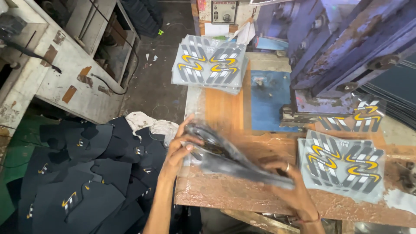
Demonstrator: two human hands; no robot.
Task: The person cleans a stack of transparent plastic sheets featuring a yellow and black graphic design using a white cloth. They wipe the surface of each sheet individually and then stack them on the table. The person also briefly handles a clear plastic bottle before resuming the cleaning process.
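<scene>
A cluttered workshop was seen from above, with a worn wooden workbench (225, 108) wrapped in scuffed plastic film and a dark concrete floor to its left. Over the near edge of the bench, both hands held a blurred bundle of dark sheets (229, 158) in clear film, tilted so it ran from upper left down to lower right. The left hand (180, 149) gripped the upper left end, fingers curled over the top edge and thumb beneath. The right hand (288, 182), a ring on one finger and a thin band at the wrist, closed around the lower right end from below.

Just right of the right hand, a flat transparent sheet printed with yellow and white curved stripes (342, 162) lay on the bench. Beyond that hand, a blue metal press (342, 56) stood over a blue mat (268, 97), with another striped sheet under its base. Further away from both hands, at the far end of the bench, sat a stack of the same striped sheets (210, 63). Left of the left hand, down on the floor, lay a large heap of dark fabric pieces (86, 173) with small yellow marks, and a crumpled white cloth (151, 123)
</scene>
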